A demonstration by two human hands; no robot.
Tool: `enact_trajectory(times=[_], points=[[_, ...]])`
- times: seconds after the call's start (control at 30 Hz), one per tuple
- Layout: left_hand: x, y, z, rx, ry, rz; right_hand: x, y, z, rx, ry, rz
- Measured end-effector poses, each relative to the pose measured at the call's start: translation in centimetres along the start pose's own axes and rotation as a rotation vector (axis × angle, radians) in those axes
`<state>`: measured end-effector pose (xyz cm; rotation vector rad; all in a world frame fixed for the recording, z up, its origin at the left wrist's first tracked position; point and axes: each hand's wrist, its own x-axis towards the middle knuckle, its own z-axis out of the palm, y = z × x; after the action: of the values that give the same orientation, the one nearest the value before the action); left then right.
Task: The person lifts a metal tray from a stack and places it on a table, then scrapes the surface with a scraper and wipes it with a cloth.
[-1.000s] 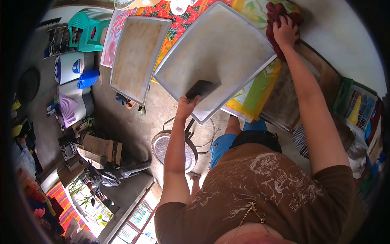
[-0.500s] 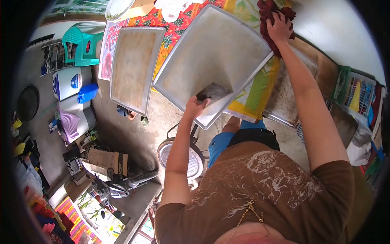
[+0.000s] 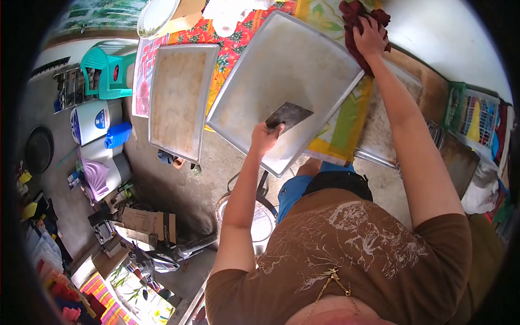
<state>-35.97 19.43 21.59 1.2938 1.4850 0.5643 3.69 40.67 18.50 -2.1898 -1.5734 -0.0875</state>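
Note:
My left hand (image 3: 265, 136) grips a dark, flat rectangular scraper (image 3: 291, 115) by one end, thumb on top. The scraper is over the near part of a large metal baking tray (image 3: 246, 81), whose surface is dull with grey smudges. At the tray's far right corner, my right hand (image 3: 371, 39) has its fingers curled over a bunched dark red cloth (image 3: 355, 19). A second baking tray (image 3: 181, 100), stained brown, lies to the left of the large one.
A patterned tablecloth (image 3: 325, 132) lies beneath the large tray. More stained trays (image 3: 382, 122) rest at the right beside the wall. A green plastic chair (image 3: 105, 73) and a blue container (image 3: 118, 135) stand on the left. A round stool (image 3: 257, 222) is near my legs.
My left hand and the scraper have shifted slightly toward the tray's middle. The right hand stays on the cloth, and the whole view has tilted a little.

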Motion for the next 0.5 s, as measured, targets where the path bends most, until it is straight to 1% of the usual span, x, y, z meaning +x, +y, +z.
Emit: enact_trajectory(times=[0.03, 0.07, 0.17, 0.27, 0.37, 0.4, 0.5], points=[[0.2, 0.1, 0.0, 0.106, -0.035, -0.031, 0.1, -0.1, 0.2, -0.002, 0.009, -0.001], [0.2, 0.2, 0.3, -0.031, 0.043, -0.060, 0.1, 0.0, 0.3, -0.005, 0.018, 0.002], [0.8, -1.7, 0.3, 0.074, -0.104, 0.013, -0.1, 0.2, 0.5, -0.020, 0.036, -0.001], [0.5, -0.7, 0.5, -0.033, 0.021, 0.000, 0.2, 0.2, 0.7, -0.009, 0.049, -0.016], [0.6, -1.1, 0.3, -0.093, -0.097, 0.008, -0.1, 0.3, 0.5, 0.001, 0.038, -0.005], [0.1, 0.0, 0.2, 0.138, -0.126, -0.034, 0.0, 0.2, 0.5, 0.008, 0.032, -0.006], [0.1, 0.5, 0.3, -0.118, 0.041, -0.110, 0.0, 0.4, 1.0, -0.005, 0.044, -0.003]])
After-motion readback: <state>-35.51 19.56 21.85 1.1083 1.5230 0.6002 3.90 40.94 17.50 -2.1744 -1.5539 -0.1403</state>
